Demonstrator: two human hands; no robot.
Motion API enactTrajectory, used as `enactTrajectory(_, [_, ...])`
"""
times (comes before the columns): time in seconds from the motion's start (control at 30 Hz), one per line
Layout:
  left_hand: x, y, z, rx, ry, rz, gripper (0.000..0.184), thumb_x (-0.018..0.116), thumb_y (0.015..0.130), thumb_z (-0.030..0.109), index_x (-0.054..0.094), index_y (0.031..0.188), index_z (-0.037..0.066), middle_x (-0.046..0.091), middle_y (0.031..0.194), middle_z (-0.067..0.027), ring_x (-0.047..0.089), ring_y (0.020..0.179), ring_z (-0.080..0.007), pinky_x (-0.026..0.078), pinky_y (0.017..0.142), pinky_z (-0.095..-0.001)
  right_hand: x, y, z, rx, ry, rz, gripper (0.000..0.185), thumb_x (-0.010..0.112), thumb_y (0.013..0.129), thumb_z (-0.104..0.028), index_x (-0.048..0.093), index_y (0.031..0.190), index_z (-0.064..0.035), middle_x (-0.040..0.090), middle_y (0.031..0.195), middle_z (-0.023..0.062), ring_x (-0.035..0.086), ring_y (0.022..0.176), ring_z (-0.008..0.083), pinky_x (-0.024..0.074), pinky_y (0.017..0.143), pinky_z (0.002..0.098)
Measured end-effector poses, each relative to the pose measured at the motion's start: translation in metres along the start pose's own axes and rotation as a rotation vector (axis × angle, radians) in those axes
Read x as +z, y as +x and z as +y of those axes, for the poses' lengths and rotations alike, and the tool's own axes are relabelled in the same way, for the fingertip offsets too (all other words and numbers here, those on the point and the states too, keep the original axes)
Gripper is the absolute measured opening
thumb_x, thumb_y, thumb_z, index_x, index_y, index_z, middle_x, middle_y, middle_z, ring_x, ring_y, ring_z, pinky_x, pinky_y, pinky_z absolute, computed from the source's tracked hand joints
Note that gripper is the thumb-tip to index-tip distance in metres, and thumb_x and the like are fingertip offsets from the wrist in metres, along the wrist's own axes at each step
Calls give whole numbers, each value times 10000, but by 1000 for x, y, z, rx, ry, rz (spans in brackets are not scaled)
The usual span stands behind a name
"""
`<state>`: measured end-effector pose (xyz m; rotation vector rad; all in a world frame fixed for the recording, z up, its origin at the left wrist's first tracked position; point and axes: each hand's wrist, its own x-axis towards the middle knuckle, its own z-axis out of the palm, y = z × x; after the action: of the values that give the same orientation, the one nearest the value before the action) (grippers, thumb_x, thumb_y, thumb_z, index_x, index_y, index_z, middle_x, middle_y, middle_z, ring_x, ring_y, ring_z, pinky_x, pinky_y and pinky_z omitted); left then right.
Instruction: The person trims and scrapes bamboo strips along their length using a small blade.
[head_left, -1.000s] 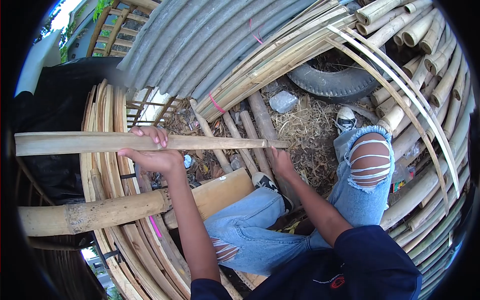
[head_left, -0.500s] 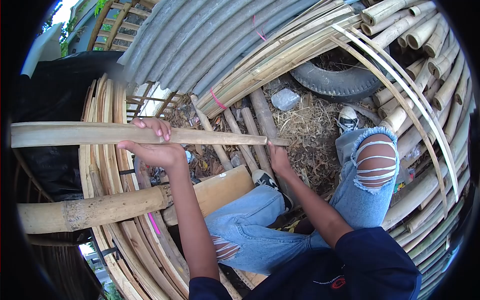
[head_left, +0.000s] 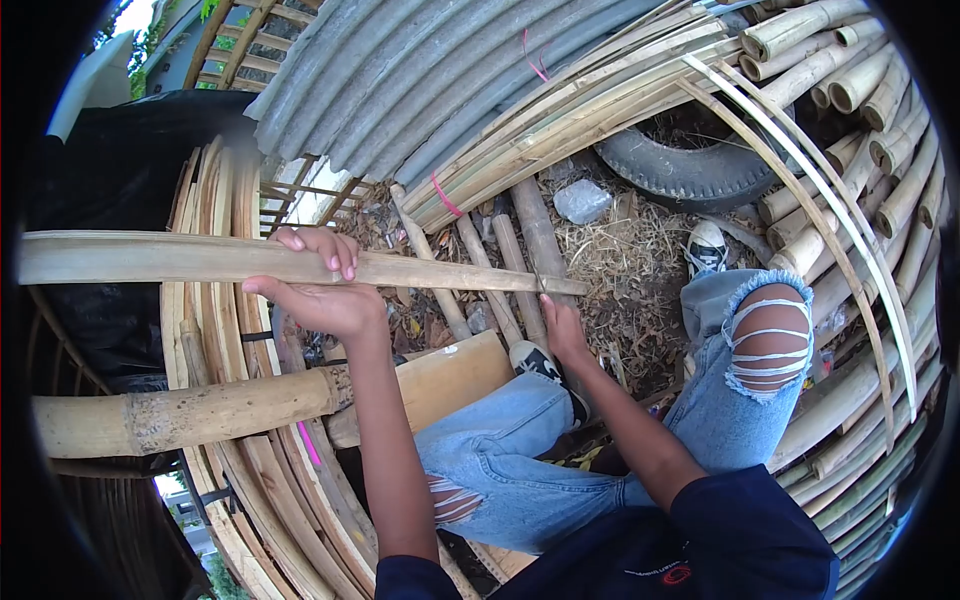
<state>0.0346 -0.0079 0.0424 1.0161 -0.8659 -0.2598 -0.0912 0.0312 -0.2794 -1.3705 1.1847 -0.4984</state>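
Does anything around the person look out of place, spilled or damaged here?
Two things look out of place among the bamboo: a translucent, crumpled piece of what looks like plastic litter beside the dry straw, and a tyre near the stacked poles. Nothing looks clearly spilled or broken.

An outdoor bamboo-working yard, by the look of it: bare ground scattered with dry leaves and shavings (head_left: pixel 635 250), stacked bamboo poles (head_left: pixel 850 200) along one side, and split bamboo slats (head_left: pixel 570 110) bundled with pink ties (head_left: pixel 446 194). Corrugated roofing sheets (head_left: pixel 400 85), an old tire (head_left: pixel 690 170) and black plastic sheeting (head_left: pixel 110 170) fill the edges, with daylight and green foliage beyond.
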Motion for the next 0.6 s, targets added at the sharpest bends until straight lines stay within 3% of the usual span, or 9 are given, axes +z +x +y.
enactTrajectory(0.07, [4, -4, 1, 0, 16, 6, 591, 276, 844, 665, 400, 806, 88, 338, 523, -10, 320, 417, -94, 279, 415, -205, 3, 16, 49, 260, -199, 3, 660, 294, 932, -454, 593, 783, 115, 555, 789, 339, 554, 816, 470, 430, 741, 500])
enactTrajectory(0.1, [6, -5, 1, -2, 24, 0, 594, 272, 841, 668, 399, 806, 89, 338, 523, -9, 322, 419, -94, 281, 417, -204, -16, 21, 59, 134, -310, -88, 668, 276, 931, -472, 592, 825, 108, 562, 803, 332, 559, 834, 459, 439, 746, 493])
enactTrajectory(0.2, [11, 5, 0, 3, 31, -30, 598, 270, 836, 675, 398, 806, 91, 337, 526, -8, 325, 425, -93, 283, 421, -204, 2, 26, 63, 118, -227, -39, 639, 282, 933, -460, 591, 852, 94, 561, 807, 331, 554, 833, 463, 436, 736, 491])
enactTrajectory(0.27, [9, 0, 0, -16, 30, -39, 601, 271, 833, 679, 397, 805, 92, 336, 529, -7, 328, 428, -93, 283, 422, -205, 1, 9, 21, 182, -76, -22, 613, 293, 936, -441, 599, 839, 81, 559, 794, 330, 550, 828, 468, 430, 726, 495])
enactTrajectory(0.33, [6, 1, 0, -12, 38, -7, 606, 274, 829, 683, 395, 800, 90, 335, 533, -10, 333, 434, -93, 280, 421, -206, 0, -1, -3, -42, -26, 45, 602, 303, 932, -442, 603, 834, 72, 558, 792, 329, 546, 834, 470, 427, 728, 493])
enactTrajectory(0.4, [10, -4, 2, -17, 80, 47, 626, 258, 817, 708, 390, 779, 97, 329, 494, -8, 314, 404, -96, 271, 417, -214, -4, 5, 20, -8, -30, 26, 611, 310, 929, -450, 604, 828, 76, 562, 789, 323, 549, 845, 465, 426, 734, 491])
enactTrajectory(0.47, [17, -3, 2, 27, 129, 61, 627, 258, 819, 706, 387, 777, 94, 327, 495, -6, 312, 405, -92, 272, 418, -213, -20, 24, 48, 223, -266, -119, 596, 326, 930, -436, 606, 824, 80, 563, 821, 324, 546, 866, 456, 424, 742, 488])
enactTrajectory(0.53, [18, 10, -1, 39, 85, 25, 626, 266, 818, 704, 390, 783, 91, 329, 509, -9, 313, 413, -93, 270, 417, -210, -21, 34, 33, 257, -298, -122, 601, 322, 930, -439, 607, 840, 82, 563, 860, 327, 540, 896, 454, 428, 761, 493])
enactTrajectory(0.6, [8, 2, 0, -14, 48, -14, 625, 282, 816, 699, 394, 797, 85, 333, 536, -15, 316, 428, -95, 267, 414, -202, -2, 15, 24, 244, -92, -73, 623, 300, 929, -460, 606, 860, 79, 562, 888, 331, 539, 904, 456, 437, 779, 495])
